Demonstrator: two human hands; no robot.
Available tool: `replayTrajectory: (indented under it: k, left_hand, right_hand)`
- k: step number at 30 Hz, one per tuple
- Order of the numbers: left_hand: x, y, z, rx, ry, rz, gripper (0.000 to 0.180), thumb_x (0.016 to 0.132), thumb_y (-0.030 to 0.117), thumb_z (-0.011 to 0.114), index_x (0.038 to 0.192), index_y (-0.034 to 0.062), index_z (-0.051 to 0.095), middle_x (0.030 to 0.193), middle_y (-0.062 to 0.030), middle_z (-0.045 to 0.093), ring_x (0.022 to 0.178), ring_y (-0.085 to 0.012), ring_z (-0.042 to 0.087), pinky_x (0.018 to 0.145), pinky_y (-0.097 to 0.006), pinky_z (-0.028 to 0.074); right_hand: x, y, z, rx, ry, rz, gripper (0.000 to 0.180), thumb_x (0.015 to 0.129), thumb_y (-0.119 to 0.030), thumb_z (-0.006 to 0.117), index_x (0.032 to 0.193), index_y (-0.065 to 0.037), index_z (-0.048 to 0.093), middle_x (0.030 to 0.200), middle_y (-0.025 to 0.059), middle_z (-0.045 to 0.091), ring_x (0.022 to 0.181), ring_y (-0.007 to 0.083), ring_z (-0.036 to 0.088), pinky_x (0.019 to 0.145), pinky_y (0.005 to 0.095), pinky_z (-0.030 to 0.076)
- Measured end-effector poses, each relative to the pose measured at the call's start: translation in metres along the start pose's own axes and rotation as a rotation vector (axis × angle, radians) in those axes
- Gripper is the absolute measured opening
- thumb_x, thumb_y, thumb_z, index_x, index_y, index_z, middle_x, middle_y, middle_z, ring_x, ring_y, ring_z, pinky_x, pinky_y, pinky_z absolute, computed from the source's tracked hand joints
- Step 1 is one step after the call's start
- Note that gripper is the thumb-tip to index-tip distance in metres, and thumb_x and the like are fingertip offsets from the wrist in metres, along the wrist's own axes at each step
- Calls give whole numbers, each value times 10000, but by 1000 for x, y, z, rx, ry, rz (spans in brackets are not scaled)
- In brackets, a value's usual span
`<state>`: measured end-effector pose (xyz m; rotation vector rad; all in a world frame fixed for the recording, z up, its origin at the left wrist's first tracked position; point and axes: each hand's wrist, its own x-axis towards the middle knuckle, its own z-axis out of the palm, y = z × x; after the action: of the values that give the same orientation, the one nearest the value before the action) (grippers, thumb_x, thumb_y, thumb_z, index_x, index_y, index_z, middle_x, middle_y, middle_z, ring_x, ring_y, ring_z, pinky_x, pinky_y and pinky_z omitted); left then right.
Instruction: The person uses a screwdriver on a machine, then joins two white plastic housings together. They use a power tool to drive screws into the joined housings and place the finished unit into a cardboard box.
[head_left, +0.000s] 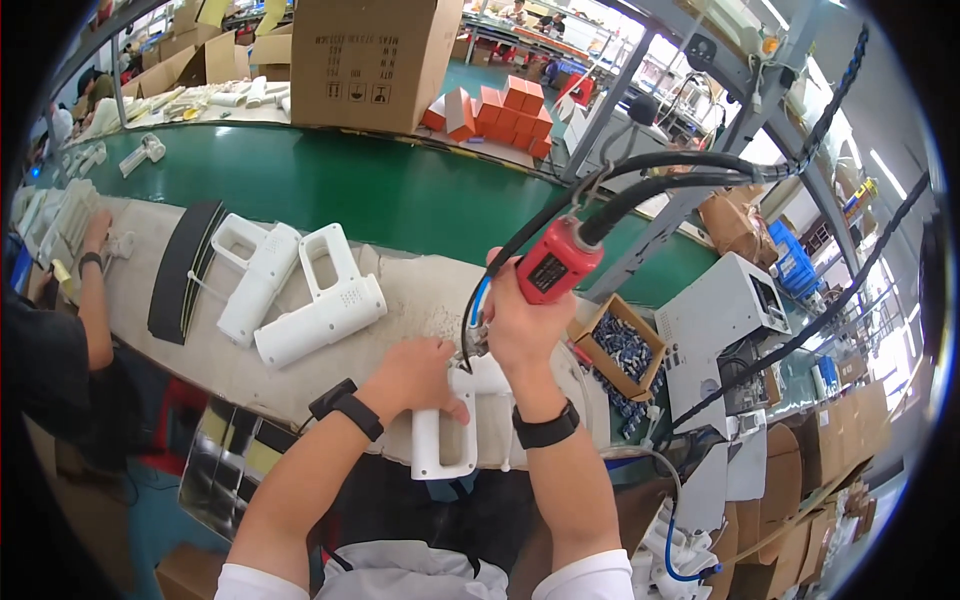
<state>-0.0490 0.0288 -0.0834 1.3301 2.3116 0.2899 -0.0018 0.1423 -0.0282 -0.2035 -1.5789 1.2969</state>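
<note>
My right hand (522,332) is wrapped round a red electric screwdriver (562,262), which hangs from thick black cables. The tool's tip points down at a white gun-shaped plastic housing (425,442) with a looped handle, near the table's front edge. My left hand (412,372) is closed on this housing, thumb along the handle. My hands hide much of its body and the exact spot under the tip. Left of my hands, two similar white housings, one nearer (322,318) and one behind it (262,285), lie on the pale mat (420,275).
A curved dark foam strip (182,270) lies left of the housings. At right are a cardboard tray (583,345) of small blue parts and a white machine (715,310). Beyond runs a green surface (270,170) with a large carton (370,60). A co-worker's hand (97,232) is far left.
</note>
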Motion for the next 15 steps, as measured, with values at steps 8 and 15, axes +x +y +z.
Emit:
replayTrajectory:
  k: [8,15]
  left_hand:
    - [28,-16,22,-36,180,48,844,500,597,820,1064,14,587,1082,-149,624,1028,-309,606,884,-397,497]
    - [35,-18,29,-17,239,67,795,507,569,827,1026,13,597,1024,-148,639,975,-316,625,847,-401,509]
  right_hand:
    - [4,-86,-16,191,65,72,161,861,-100,689,870,-33,543,540,20,537,398,108,525,335,227,354]
    - [-15,-37,-23,45,37,75,140,837,-61,706,840,-9,576,583,17,558,411,85,506,371,220,364]
